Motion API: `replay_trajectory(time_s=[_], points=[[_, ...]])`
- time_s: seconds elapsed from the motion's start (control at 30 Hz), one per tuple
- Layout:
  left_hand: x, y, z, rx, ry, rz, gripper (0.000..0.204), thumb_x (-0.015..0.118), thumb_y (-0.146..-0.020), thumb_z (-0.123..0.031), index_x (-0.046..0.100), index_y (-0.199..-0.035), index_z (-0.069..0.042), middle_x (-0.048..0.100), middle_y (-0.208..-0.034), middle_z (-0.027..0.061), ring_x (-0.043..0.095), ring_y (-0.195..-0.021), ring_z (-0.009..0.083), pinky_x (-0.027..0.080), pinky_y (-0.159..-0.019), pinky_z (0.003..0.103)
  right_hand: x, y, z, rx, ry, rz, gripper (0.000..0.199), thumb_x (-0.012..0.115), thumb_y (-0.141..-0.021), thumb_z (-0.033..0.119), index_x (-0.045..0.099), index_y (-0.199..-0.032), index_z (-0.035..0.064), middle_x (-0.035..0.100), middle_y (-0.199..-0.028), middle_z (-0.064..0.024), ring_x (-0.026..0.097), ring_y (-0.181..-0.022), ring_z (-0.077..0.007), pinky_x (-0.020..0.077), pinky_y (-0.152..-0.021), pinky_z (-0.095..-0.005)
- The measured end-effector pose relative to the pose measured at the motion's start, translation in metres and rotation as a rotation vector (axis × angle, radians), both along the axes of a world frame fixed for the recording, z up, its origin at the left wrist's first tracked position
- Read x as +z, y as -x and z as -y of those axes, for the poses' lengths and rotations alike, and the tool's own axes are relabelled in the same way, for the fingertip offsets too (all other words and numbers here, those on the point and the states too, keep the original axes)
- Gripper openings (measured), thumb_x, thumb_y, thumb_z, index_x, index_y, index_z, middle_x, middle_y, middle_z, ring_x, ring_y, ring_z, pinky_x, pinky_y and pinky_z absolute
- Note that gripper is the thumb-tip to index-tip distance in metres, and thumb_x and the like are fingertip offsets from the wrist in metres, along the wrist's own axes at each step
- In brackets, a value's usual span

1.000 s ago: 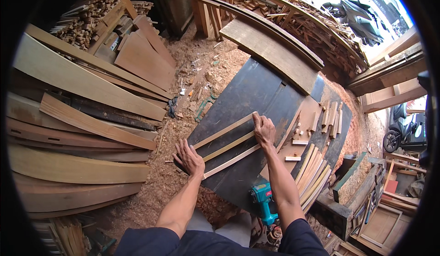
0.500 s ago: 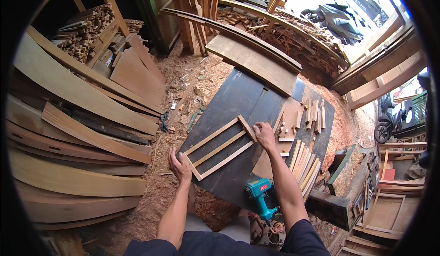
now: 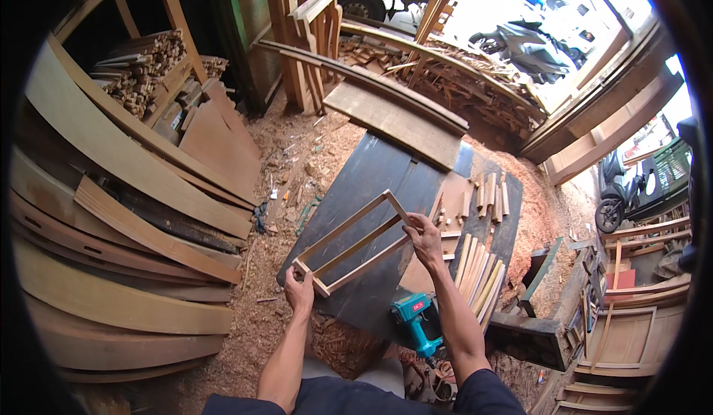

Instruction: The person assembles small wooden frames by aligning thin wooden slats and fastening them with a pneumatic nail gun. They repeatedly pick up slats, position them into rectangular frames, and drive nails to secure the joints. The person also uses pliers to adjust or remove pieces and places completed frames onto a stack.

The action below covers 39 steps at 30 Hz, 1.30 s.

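Between my two hands is a narrow rectangular wooden frame [image 3: 369, 266] with a middle bar running lengthwise. It is tilted over the dark worktable [image 3: 375, 159]. My left hand [image 3: 299, 290] is closed on the near left corner of its short end. At the opposite short end, my right hand [image 3: 425, 240] grips the right corner with thumb and fingers. A teal nail gun [image 3: 420, 320] lies at the table's near edge, beside my right forearm. Right of the frame, several long pale wood strips [image 3: 477, 275] lie side by side, partly behind that forearm.
Short wood pieces [image 3: 490, 196] lie on the table's right part. A wide board [image 3: 394, 122] crosses its far end. Curved planks [image 3: 126, 266] are stacked along the left. Wood shavings [image 3: 546, 214] cover the floor, and a dark wooden stand [image 3: 531, 333] is at the near right.
The frame has gone from lying nearly flat on the table to being tilted up in my hands. My left hand has shifted down around the frame's corner; the view has turned slightly.
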State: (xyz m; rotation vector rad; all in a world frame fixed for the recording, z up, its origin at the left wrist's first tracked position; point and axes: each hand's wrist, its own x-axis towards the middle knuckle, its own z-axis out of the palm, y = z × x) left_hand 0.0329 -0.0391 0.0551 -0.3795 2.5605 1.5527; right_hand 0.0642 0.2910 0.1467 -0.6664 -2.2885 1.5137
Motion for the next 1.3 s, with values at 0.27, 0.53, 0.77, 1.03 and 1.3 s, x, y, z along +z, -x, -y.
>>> replay_trajectory(time_s=[0.27,0.53,0.77,1.03,1.3], points=[[0.004,-0.011,-0.059,-0.065,-0.733,0.315,0.045,0.064,-0.090,0.000,0.043,-0.131,0.002,0.063,-0.115,0.0138,0.067,-0.095,0.0205,0.060,-0.075,0.033,0.156,-0.090,0.041,0.167,0.115,-0.241,0.076,0.078,-0.075,-0.010,0.046,-0.141,0.0065,0.067,-0.112,-0.0106,0.065,-0.107,-0.0203,0.0515,-0.101,-0.0354],[-0.001,-0.021,-0.062,-0.398,-0.500,0.372,0.052,0.068,-0.088,-0.008,0.052,-0.137,0.001,0.067,-0.112,0.0100,0.067,-0.093,0.0161,0.058,-0.071,0.029,0.162,-0.138,0.084,0.181,-0.209,-0.162,0.068,0.080,-0.077,0.001,0.052,-0.138,0.0113,0.070,-0.109,-0.0117,0.068,-0.105,-0.0237,0.0540,-0.094,-0.0353],[0.010,-0.023,-0.026,-0.396,-0.481,0.286,0.037,0.065,-0.090,-0.009,0.059,-0.125,-0.001,0.068,-0.103,0.0052,0.066,-0.089,0.0132,0.055,-0.070,0.026,0.158,-0.142,0.073,0.150,-0.298,-0.089,0.069,0.080,-0.074,0.006,0.052,-0.137,0.0099,0.067,-0.115,-0.0144,0.064,-0.111,-0.0299,0.0500,-0.100,-0.0382],[0.000,-0.053,0.052,-0.406,-0.402,0.248,0.033,0.064,-0.092,-0.009,0.060,-0.124,-0.001,0.068,-0.105,0.0066,0.067,-0.090,0.0148,0.055,-0.073,0.027,0.160,-0.143,0.065,0.174,-0.227,-0.062,0.072,0.082,-0.072,0.009,0.051,-0.138,0.0085,0.065,-0.119,-0.0157,0.063,-0.112,-0.0309,0.0492,-0.102,-0.0400],[-0.005,-0.095,0.076,-0.442,-0.370,0.244,0.034,0.066,-0.088,-0.006,0.061,-0.122,0.000,0.069,-0.106,0.0087,0.066,-0.093,0.0171,0.055,-0.081,0.029,0.150,-0.157,0.071,0.221,-0.370,0.042,0.052,0.073,-0.074,0.004,0.061,-0.125,0.0091,0.071,-0.105,-0.0144,0.069,-0.098,-0.0316,0.0560,-0.087,-0.0347]])
